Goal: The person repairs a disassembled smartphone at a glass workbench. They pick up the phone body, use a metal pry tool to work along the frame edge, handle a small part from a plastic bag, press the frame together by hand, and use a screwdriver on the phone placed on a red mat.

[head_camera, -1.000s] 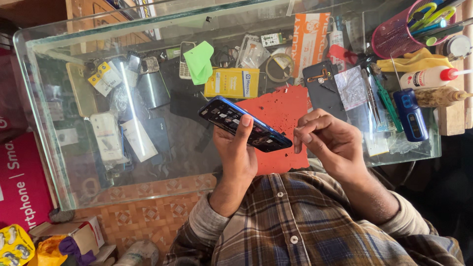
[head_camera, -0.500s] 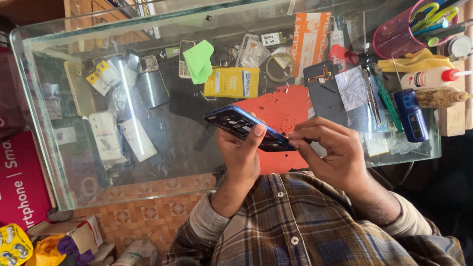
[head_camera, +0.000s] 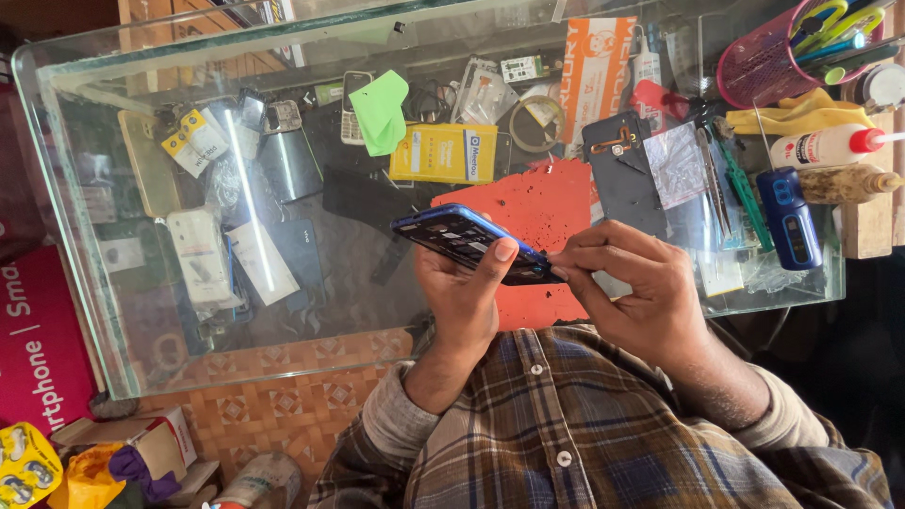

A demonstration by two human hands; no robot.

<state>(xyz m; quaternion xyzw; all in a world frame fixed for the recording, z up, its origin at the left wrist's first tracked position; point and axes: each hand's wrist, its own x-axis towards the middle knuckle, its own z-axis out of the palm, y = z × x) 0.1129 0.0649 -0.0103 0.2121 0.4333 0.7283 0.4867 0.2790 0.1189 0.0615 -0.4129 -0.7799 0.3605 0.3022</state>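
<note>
A blue smartphone (head_camera: 462, 236) with its back off, dark insides showing, is held tilted above a glass counter top (head_camera: 377, 311). My left hand (head_camera: 467, 297) cradles it from beneath, thumb pressed on its near edge. My right hand (head_camera: 632, 292) pinches the phone's right end with its fingertips; whether a small tool or part sits between those fingers cannot be made out. An orange work mat (head_camera: 542, 212) lies on the glass right behind the phone.
A dark phone back panel (head_camera: 622, 174), a blue cylindrical device (head_camera: 790, 217), a white glue bottle (head_camera: 820, 146), a pink tool holder (head_camera: 768, 57) and a yellow cloth (head_camera: 797, 113) crowd the right side. Phones, boxes and a green cloth (head_camera: 377, 108) lie under the glass.
The phone has been raised and tilted slightly, shifting a little right. My right hand closed in from open fingers beside it to pinching the phone's right end.
</note>
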